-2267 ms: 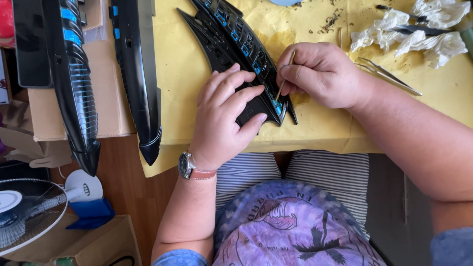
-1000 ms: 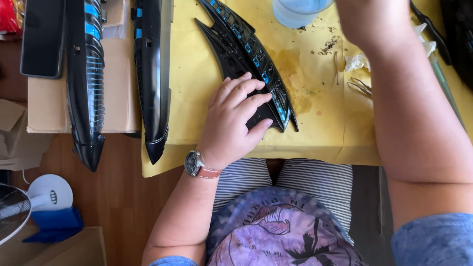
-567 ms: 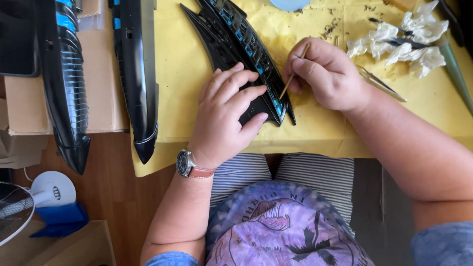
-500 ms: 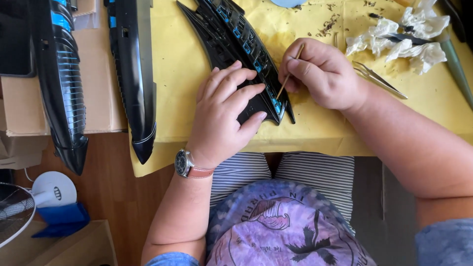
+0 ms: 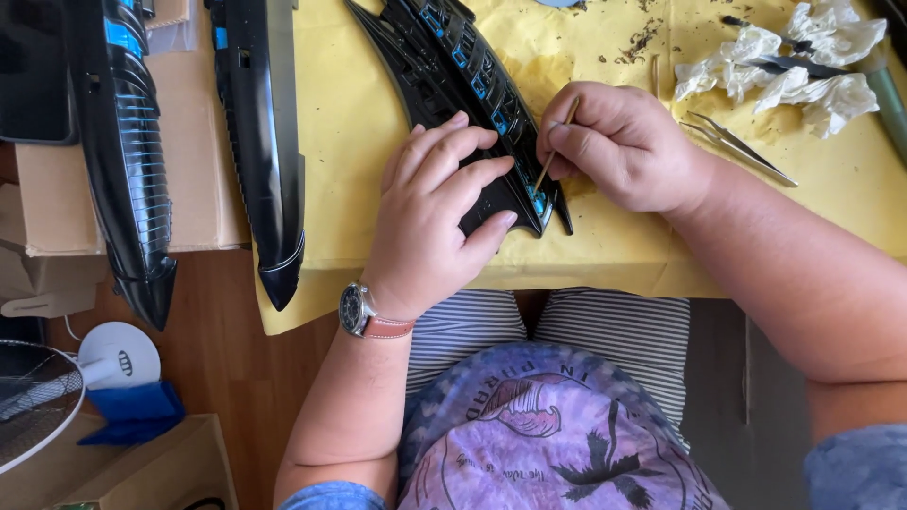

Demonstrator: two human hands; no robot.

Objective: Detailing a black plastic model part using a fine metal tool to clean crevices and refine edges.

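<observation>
A counter draped in a yellow cloth [image 5: 605, 255] fills the upper part of the view, with a wooden floor [image 5: 213, 359] below it at 8 o'clock and the person's striped lap at 6 o'clock. At the centre lies a black model wing panel with blue inserts [image 5: 463, 66], running from 12 o'clock down toward the middle. The left hand [image 5: 435, 222] lies flat on its lower end, fingers spread and pressing it to the cloth, a wristwatch [image 5: 357, 309] on the wrist. Just beside it at 1 o'clock, the right hand [image 5: 619, 142] has its grip pressed together, pinching a thin wooden stick [image 5: 557, 146] whose tip touches the panel's blue edge. At 2 o'clock metal tweezers [image 5: 737, 146] rest on the cloth near crumpled white tissues [image 5: 803, 71]. At 10 o'clock two long black model hull pieces [image 5: 128, 151] lie side by side across a cardboard box [image 5: 203, 203]. A white fan [image 5: 38, 401] stands at 8 o'clock.
</observation>
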